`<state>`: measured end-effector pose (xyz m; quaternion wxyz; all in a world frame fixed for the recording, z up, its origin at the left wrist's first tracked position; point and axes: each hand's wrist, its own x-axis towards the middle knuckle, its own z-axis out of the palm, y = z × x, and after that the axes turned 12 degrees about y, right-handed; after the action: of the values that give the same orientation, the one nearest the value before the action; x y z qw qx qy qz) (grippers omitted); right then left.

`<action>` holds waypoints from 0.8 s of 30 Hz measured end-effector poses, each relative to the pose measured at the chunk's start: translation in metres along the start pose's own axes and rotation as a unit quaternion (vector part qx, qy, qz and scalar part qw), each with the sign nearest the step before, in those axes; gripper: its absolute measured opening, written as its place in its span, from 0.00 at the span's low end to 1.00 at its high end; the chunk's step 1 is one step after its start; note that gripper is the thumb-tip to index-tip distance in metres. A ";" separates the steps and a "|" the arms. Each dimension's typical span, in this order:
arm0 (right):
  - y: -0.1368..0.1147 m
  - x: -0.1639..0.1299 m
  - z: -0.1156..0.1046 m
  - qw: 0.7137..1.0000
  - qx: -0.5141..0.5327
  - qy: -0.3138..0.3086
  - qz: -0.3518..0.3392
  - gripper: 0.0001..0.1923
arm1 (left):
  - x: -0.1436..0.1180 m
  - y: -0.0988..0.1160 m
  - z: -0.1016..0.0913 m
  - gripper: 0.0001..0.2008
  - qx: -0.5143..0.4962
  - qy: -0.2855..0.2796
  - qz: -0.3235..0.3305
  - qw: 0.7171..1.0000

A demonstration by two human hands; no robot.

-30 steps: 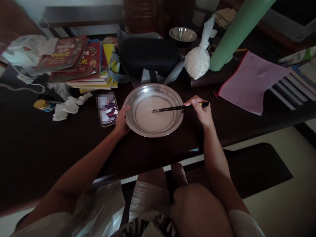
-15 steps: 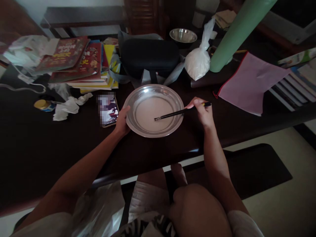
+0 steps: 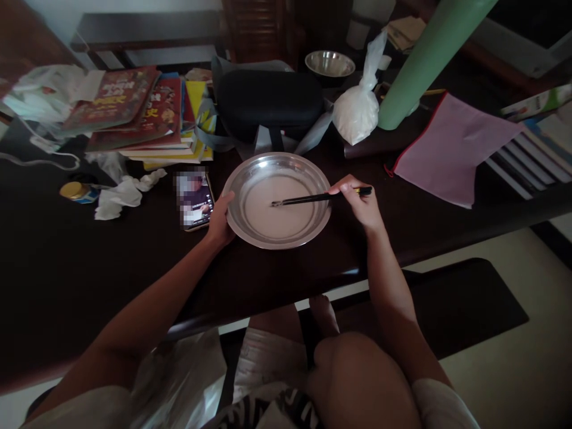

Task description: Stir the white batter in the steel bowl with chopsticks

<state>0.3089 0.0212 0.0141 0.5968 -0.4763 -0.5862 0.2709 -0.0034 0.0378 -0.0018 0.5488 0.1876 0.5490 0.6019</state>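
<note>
A wide metal bowl stands on the dark table, with a pale, milky liquid in its bottom. My left hand grips its left rim, thumb over the edge and the fingers hidden beneath. In my right hand is a pair of black chopsticks, held closed over the bowl's right side. Their tips reach into the liquid near the middle. Left of the bowl, close to my left hand, lies a phone with a lit screen.
Behind the bowl sits a black case. A tied bag of white powder and a green cylinder stand at back right, near a pink pouch. Stacked books, crumpled tissue and a small jar are on the left.
My right hand has shifted slightly left, and the chopstick tips have moved left and a little away from me in the liquid. My left hand keeps its grip on the bowl.
</note>
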 end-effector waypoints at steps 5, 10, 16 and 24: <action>0.000 0.000 -0.001 0.998 0.013 0.058 0.020 0.23 | 0.002 -0.002 -0.002 0.07 0.007 -0.014 0.018 1.000; -0.001 0.001 0.000 1.000 -0.005 -0.001 0.008 0.22 | 0.006 -0.004 -0.006 0.07 0.027 -0.007 0.023 0.999; 0.001 -0.001 -0.002 0.999 0.030 0.035 0.021 0.21 | 0.003 -0.003 -0.004 0.04 0.006 -0.009 0.025 1.000; 0.002 -0.001 -0.003 0.997 0.041 0.062 0.023 0.19 | 0.002 -0.003 -0.004 0.06 0.014 -0.003 0.016 1.000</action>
<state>0.3117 0.0207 0.0126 0.6445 -0.4806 -0.5256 0.2781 -0.0062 0.0371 -0.0066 0.5382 0.2060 0.5525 0.6022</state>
